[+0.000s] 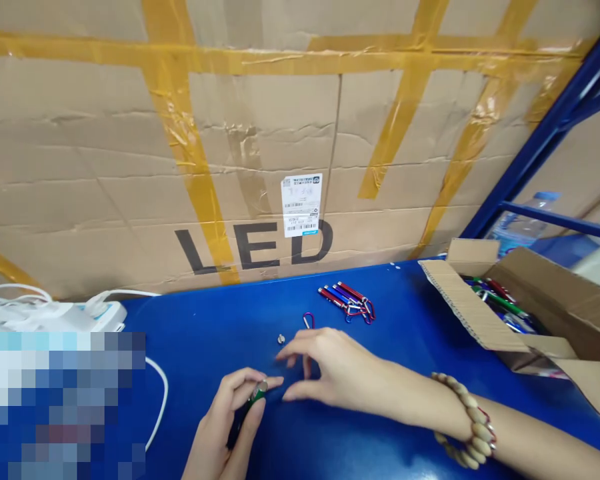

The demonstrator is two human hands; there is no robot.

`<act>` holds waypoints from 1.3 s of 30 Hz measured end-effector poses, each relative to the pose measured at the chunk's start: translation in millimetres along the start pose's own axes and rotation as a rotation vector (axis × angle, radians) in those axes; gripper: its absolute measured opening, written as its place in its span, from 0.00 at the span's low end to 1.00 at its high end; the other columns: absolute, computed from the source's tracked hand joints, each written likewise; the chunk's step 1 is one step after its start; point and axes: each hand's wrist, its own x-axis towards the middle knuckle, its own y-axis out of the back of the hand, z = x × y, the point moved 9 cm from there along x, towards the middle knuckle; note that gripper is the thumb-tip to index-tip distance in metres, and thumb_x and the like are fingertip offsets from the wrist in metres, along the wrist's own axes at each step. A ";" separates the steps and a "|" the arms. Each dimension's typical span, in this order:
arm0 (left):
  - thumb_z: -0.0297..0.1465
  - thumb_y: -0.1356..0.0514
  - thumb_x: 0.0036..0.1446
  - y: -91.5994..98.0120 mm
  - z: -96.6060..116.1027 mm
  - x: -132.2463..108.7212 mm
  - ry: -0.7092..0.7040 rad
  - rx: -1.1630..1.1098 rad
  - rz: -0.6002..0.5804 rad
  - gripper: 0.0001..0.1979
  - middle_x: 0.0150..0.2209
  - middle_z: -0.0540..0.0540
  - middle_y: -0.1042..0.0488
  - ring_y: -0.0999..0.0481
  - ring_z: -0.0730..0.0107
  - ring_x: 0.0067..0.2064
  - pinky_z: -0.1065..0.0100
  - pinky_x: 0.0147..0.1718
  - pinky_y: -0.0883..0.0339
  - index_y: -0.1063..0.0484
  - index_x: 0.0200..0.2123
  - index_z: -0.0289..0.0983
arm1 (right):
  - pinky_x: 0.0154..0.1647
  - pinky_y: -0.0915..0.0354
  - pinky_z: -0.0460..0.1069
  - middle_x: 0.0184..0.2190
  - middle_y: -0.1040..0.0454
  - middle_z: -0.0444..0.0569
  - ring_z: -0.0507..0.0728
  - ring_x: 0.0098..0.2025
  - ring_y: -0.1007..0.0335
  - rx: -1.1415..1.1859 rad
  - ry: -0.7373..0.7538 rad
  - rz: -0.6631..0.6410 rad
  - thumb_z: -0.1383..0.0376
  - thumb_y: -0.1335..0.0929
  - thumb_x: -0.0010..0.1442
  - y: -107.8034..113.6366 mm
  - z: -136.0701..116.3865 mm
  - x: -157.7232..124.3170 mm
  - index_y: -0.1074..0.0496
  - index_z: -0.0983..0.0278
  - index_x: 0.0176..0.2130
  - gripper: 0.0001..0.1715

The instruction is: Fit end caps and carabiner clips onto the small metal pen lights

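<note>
"How far along is the work at the blue table (190, 340)?"

"Partway, it appears. Nearest, a green tube (258, 392) is in hand, its silver end showing and no clip visible on it; it looks unfinished, though the fingers hide much of its length. Beyond it a small metal piece (281, 339) lies loose — perhaps a part of the tube, which cannot be confirmed — and a single clip (309, 321) lies farther on."

"And what looks done?"

"Farther back, four red and blue tubes (338, 295) lie side by side, clips at their near ends, seemingly complete. More tubes (505, 305) fill part of the open cardboard box (473, 313) at right; whether those are finished or waiting cannot be told."

"Where is the green tube relative to the hands?"

"Inside the left hand (217, 420), pinched between thumb and fingers, tilted with its silver end uppermost. The right hand (333, 370) is to its right and apart from it, thumb and fingers parted, nothing visible between them — its fingertips near the metal piece, the clip just past its knuckles."
</note>
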 end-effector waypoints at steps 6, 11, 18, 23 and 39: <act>0.47 0.49 0.60 -6.9 7.2 -0.5 0.176 -0.204 0.064 0.17 0.43 0.48 0.22 0.23 0.65 0.48 0.69 0.46 0.29 0.38 0.46 0.43 | 0.20 0.33 0.39 0.38 0.28 0.47 0.48 0.29 0.29 0.840 -0.035 -0.085 0.64 0.29 0.52 -44.6 -11.4 -5.0 0.41 0.60 0.57 0.35; 0.45 0.51 0.61 -32.6 1.2 11.7 0.251 -0.246 -0.039 0.19 0.47 0.43 0.24 0.26 0.61 0.51 0.66 0.46 0.29 0.39 0.49 0.39 | 0.16 0.36 0.37 0.34 0.31 0.44 0.48 0.30 0.31 0.908 -0.046 0.029 0.62 0.32 0.55 -45.8 4.4 -9.2 0.42 0.61 0.55 0.30; 0.32 0.46 0.59 -53.6 -7.2 30.2 0.058 0.128 -0.180 0.13 0.47 0.43 0.25 0.29 0.57 0.52 0.51 0.51 0.36 0.39 0.49 0.41 | 0.43 0.32 0.51 0.40 0.27 0.52 0.55 0.40 0.31 0.011 0.052 0.163 0.69 0.39 0.60 0.2 20.1 -38.3 0.36 0.64 0.55 0.23; 0.26 0.46 0.58 -60.8 6.4 29.0 -0.214 0.398 -0.183 0.17 0.50 0.40 0.29 0.33 0.54 0.55 0.50 0.51 0.36 0.38 0.51 0.40 | 0.38 0.33 0.48 0.36 0.27 0.50 0.53 0.36 0.30 -0.038 0.058 0.122 0.67 0.40 0.63 8.0 31.7 -42.3 0.27 0.62 0.46 0.16; 0.25 0.46 0.57 -63.3 36.9 16.1 -0.498 0.539 -0.206 0.17 0.52 0.42 0.29 0.32 0.56 0.55 0.58 0.48 0.33 0.35 0.50 0.42 | 0.41 0.36 0.49 0.37 0.33 0.50 0.54 0.38 0.35 -0.333 0.093 0.098 0.66 0.44 0.67 18.9 51.1 -50.1 0.34 0.64 0.41 0.13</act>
